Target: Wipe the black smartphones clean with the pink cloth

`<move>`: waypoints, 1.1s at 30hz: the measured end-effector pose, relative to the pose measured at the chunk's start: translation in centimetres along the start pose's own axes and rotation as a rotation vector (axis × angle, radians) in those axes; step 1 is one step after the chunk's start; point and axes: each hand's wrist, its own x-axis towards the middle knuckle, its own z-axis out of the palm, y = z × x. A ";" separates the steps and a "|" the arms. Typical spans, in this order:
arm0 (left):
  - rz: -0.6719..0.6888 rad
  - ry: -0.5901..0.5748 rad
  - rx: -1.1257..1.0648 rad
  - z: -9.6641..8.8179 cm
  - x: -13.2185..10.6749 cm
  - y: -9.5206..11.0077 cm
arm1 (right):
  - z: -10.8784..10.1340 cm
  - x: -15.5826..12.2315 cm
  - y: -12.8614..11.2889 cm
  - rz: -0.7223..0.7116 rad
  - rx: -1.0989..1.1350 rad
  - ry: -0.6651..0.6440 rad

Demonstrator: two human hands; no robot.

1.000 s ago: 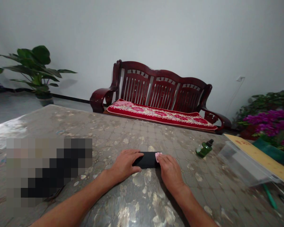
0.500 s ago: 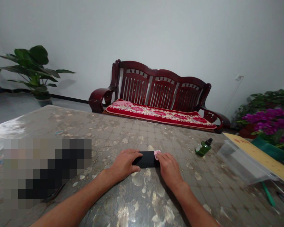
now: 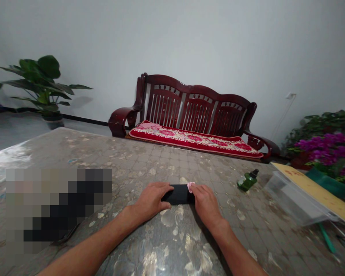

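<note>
A black smartphone (image 3: pixel 178 194) lies flat on the patterned tabletop, its long side running left to right. My left hand (image 3: pixel 153 197) grips its left end, thumb along the near edge and fingers at the far edge. Pinched in my right hand (image 3: pixel 206 201) is a small pink cloth (image 3: pixel 190 186), pressed on the phone's right end. My right fingers cover most of the cloth and that end of the phone.
A green spray bottle (image 3: pixel 247 181) stands to the right, beside a clear plastic box (image 3: pixel 296 199) under a yellow board (image 3: pixel 316 189). Purple flowers (image 3: pixel 330 151) are at far right. A pixelated patch hides things at left. Behind the table (image 3: pixel 126 161) stands a wooden bench (image 3: pixel 195 111).
Hands, phone and cloth look nearly the same as before. The whole view has shifted very slightly.
</note>
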 end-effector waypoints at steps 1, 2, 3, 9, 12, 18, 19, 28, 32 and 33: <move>0.006 -0.003 0.005 0.0 0.0 0.0 | 0.0 -0.1 0.0 -0.010 0.005 0.012; 0.012 -0.006 0.009 0.0 -0.1 0.0 | 0.0 -0.2 -0.2 -0.037 0.018 0.024; 0.019 -0.009 0.013 0.1 -0.1 0.0 | 0.0 -0.3 -0.5 -0.077 0.036 0.036; 0.049 -0.030 0.050 0.3 -0.3 0.0 | 0.1 -0.7 -1.4 -0.213 0.105 0.043; 0.072 -0.017 0.064 0.4 -0.4 -0.2 | 0.0 -0.7 -0.3 -0.109 0.049 0.040; 0.109 -0.015 0.078 0.5 -0.5 -0.3 | -0.3 -1.1 -0.5 -0.098 0.035 0.028; 0.113 -0.019 0.083 0.5 -0.5 -0.2 | -0.4 -1.2 -0.9 -0.135 0.052 0.026; 0.116 -0.007 0.115 0.4 -0.5 0.4 | -0.7 -1.2 -0.5 -0.045 0.015 0.013; 0.124 -0.009 0.143 0.5 -0.4 0.4 | -0.9 -1.5 -0.9 -0.068 0.060 0.022; 0.123 -0.016 0.159 0.5 -0.4 0.4 | -1.0 -1.5 -1.3 -0.109 0.086 0.022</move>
